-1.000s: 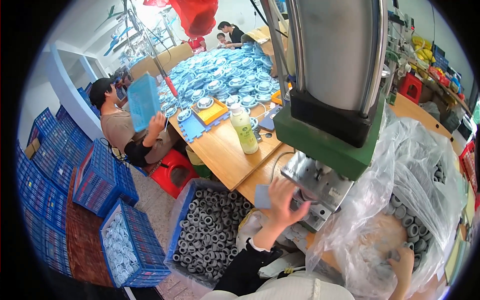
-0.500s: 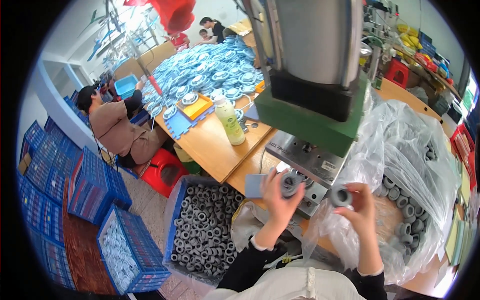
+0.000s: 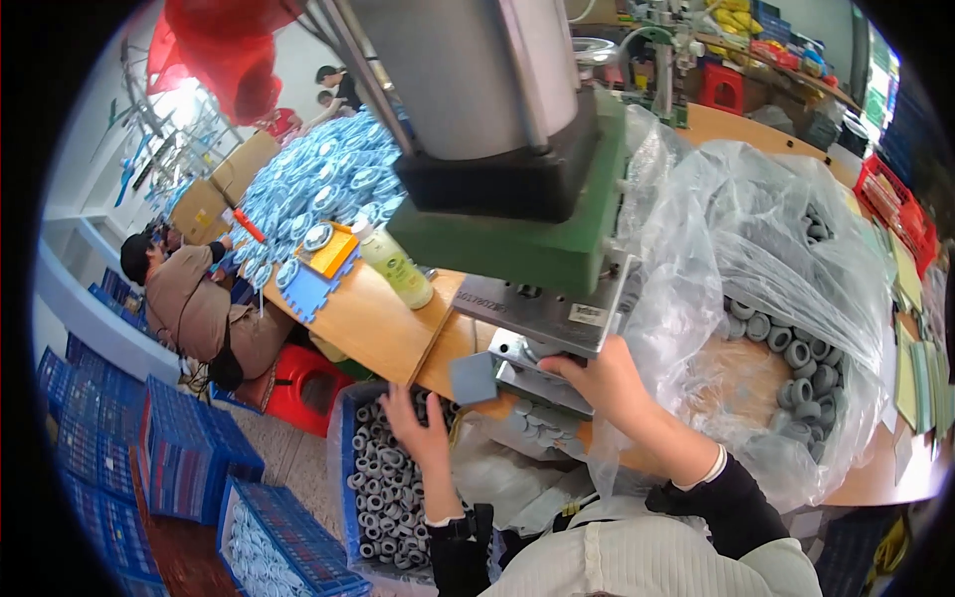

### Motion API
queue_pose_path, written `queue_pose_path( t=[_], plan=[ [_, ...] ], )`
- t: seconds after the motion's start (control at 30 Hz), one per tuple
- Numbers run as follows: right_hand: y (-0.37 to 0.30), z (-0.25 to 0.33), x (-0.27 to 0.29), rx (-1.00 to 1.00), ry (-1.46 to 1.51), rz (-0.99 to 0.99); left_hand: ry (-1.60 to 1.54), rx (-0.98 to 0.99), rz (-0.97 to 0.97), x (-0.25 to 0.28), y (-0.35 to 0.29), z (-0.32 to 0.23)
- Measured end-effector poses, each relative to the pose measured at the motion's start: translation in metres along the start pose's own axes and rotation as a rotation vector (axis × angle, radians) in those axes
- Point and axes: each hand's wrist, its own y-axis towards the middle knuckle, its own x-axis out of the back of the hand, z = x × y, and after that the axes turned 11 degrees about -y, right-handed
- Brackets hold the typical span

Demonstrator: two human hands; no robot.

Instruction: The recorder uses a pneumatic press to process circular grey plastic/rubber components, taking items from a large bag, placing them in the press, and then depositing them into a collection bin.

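My left hand (image 3: 416,430) has its fingers spread and holds nothing, above the near-left blue bin (image 3: 350,478) full of grey rings (image 3: 383,493). My right hand (image 3: 612,388) reaches under the metal plate (image 3: 542,303) of the green press (image 3: 497,234). Its thumb points at the lower metal fixture (image 3: 542,388), and its fingertips close on a grey ring (image 3: 534,351), mostly hidden by the plate and hand. Beside the fixture is a flat grey-blue pad (image 3: 474,378).
Clear plastic sheeting (image 3: 676,259) surrounds more grey rings (image 3: 796,353) at right. A bottle (image 3: 393,264) and yellow tray (image 3: 330,254) stand by a heap of light-blue coiled parts (image 3: 308,184). A co-worker (image 3: 204,303) sits left near stacked blue crates (image 3: 184,438).
My left hand has moved left and down to the bin and let go of its grey ring. My right hand has moved left to the press with its ring. The view has turned right.
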Motion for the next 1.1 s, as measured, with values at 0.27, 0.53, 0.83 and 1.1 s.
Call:
queue_pose_path(
  t=[0.27, 0.53, 0.83, 1.1],
  plan=[
    [-0.058, -0.071, 0.086, -0.225, -0.282, -0.287, -0.034, 0.009, 0.428, -0.066, 0.012, 0.009],
    [-0.066, -0.269, 0.157, -0.483, -1.354, -0.025, -0.132, -0.147, 0.043, -0.083, 0.003, -0.033],
    [-0.084, -0.252, 0.142, -0.378, -1.165, -0.252, -0.641, -0.129, 0.127, -0.061, 0.056, -0.156],
    [-0.093, -0.140, 0.127, -0.394, -0.360, -0.235, -0.546, -0.055, 0.060, -0.087, 0.052, -0.165]
  ],
)
